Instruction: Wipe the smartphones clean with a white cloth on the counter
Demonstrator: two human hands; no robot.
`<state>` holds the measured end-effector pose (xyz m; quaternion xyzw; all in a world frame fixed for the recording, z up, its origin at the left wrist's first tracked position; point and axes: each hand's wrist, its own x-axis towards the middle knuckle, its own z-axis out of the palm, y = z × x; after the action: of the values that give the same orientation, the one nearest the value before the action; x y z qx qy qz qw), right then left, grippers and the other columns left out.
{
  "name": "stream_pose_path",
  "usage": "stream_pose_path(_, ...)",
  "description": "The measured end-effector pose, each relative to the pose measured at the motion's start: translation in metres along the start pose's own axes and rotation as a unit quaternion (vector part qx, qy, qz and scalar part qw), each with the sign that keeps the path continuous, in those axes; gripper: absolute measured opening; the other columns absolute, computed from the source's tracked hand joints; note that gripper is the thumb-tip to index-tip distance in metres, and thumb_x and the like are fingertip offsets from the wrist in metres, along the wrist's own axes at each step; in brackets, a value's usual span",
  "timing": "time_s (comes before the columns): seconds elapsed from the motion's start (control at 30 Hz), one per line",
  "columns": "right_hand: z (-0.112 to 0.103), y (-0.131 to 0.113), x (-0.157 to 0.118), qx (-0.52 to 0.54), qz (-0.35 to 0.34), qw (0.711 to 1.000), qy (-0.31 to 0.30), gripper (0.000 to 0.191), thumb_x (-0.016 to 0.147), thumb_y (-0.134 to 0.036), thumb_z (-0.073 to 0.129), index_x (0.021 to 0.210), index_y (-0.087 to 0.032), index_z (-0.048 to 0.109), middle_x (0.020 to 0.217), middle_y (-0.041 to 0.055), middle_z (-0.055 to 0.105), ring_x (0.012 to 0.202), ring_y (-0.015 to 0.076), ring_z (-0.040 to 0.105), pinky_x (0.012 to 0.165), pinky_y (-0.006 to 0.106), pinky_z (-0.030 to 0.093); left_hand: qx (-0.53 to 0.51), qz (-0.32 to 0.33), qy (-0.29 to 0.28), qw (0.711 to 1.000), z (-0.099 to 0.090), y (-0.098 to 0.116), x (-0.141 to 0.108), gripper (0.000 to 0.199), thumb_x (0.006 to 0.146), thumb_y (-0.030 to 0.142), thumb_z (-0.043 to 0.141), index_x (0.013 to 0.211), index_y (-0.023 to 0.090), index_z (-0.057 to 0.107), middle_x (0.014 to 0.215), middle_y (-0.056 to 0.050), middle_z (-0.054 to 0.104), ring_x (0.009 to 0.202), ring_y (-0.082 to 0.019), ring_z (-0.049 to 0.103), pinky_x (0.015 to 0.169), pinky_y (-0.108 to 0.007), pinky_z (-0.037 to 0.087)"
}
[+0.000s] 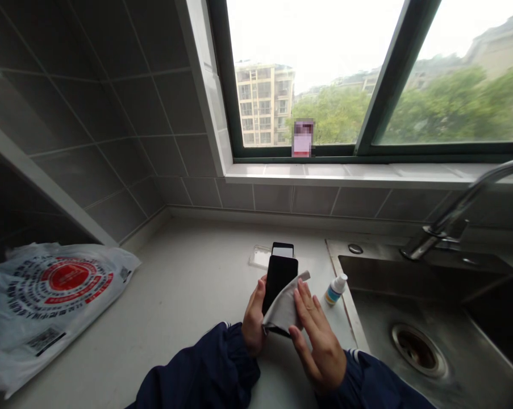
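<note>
My left hand point(254, 318) holds a black smartphone point(279, 275) upright at a tilt, its dark face toward me. A grey cloth point(284, 309) covers the phone's lower part. My right hand point(318, 335) presses this cloth against the phone, fingers stretched along it and thumb at its lower edge. Just behind the phone lies another flat black item point(283, 249) with a pale panel, partly hidden. A clear phone case point(260, 257) rests beside it on the counter. To the right of my right hand stands a small white-capped bottle point(335, 289) with a blue and yellow label.
The pale countertop point(188, 295) runs along a grey tiled wall. On the right is a steel sink point(379, 312) with a curved faucet point(447, 216). A printed white plastic bag point(55, 307) lies at the left. A window point(324, 85) is above the sill.
</note>
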<state>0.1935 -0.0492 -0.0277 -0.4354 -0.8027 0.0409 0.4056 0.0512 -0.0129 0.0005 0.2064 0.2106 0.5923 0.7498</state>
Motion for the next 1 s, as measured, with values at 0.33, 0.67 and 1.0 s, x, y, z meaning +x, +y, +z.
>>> stream_pose_path(0.33,0.000,-0.014,-0.002,-0.008,-0.053,0.998,-0.030,0.059,0.093,-0.012,0.042,0.150,-0.007,0.028,0.153,0.0207,0.030,0.140,0.0321,0.033,0.107,0.052,0.040,-0.051,0.006,0.055,0.997,0.006,0.009,0.007,0.040,0.093,0.042,0.047,0.118,0.015,0.062,0.112,-0.012,0.070,0.114,-0.029,0.061,0.106,-0.045,0.039)
stream_pose_path(0.67,0.004,-0.015,-0.009,0.064,0.005,0.998,-0.024,0.055,0.094,-0.016,0.045,0.147,-0.010,0.035,0.153,0.0151,0.032,0.138,0.0254,0.038,0.109,0.037,0.040,-0.040,-0.024,0.042,0.998,-0.001,0.011,0.005,0.062,0.092,0.055,0.041,0.133,0.010,0.050,0.117,-0.020,0.066,0.106,-0.030,0.064,0.105,-0.046,0.037)
stream_pose_path(1.0,0.016,-0.013,-0.011,-0.092,-0.078,0.991,-0.053,0.059,0.089,-0.010,0.044,0.147,-0.009,0.035,0.153,0.0155,0.032,0.142,0.0330,0.028,0.108,0.053,0.040,-0.098,-0.177,-0.024,0.979,-0.017,0.018,0.011,0.068,0.094,0.054,0.032,0.128,-0.001,0.054,0.115,-0.022,0.067,0.107,-0.031,0.064,0.109,-0.045,0.033)
